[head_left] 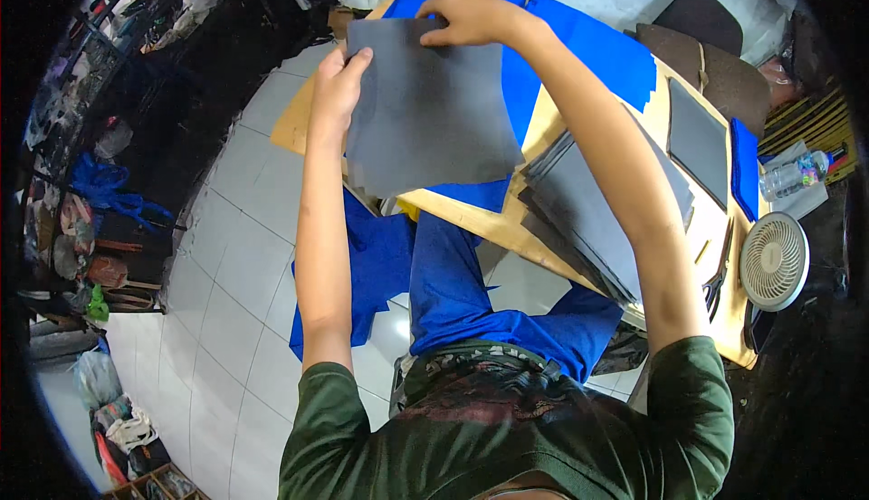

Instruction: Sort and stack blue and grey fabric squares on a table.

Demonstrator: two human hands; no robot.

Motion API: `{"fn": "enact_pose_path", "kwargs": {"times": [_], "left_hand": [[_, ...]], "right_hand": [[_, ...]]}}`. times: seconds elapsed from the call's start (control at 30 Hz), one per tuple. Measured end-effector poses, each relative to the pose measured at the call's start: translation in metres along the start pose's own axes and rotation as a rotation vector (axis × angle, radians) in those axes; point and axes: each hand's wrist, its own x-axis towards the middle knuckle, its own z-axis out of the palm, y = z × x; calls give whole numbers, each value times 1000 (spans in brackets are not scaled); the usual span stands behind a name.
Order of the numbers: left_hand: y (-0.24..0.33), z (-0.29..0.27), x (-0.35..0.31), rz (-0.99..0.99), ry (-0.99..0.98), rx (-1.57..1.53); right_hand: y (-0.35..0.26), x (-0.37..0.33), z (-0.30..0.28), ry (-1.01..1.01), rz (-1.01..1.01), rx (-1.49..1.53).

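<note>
Shirt; L hand, R hand on gry sheets.

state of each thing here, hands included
left hand: gripping held sheets
right hand: at their top edge, grip unclear
held sheets: raised, layered
gray stack: on table, edges uneven
blue sheets: spread on table
scissors: on table, open or shut unclear
fan: whether running, unclear
bottle: upright or lying unclear

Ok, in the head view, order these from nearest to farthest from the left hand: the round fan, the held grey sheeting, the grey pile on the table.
1. Held grey sheeting: in the left hand.
2. Grey pile: to the right.
3. Round fan: far right.
</note>
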Motion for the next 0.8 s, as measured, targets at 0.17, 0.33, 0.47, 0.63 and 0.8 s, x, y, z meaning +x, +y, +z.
{"fn": "enact_pose_path", "kwargs": {"times": [0.17,0.33,0.47,0.63,0.8], "left_hand": [[13,-3,-7,8,-84,-127],[21,0,-7,132,-42,-124],[29,1,-9,157,8,-79],[38,8,-3,235,22,-139],[42,12,-4,179,-60,-217]], "right_hand": [[-5,-3,-21,-109,-77,111],[-21,-4,-55,-172,-105,217],[-36,-4,-77,-69,-96,67],[-46,-17,-103,-62,-36,110],[-30,-23,-104,97,-133,54]]}}
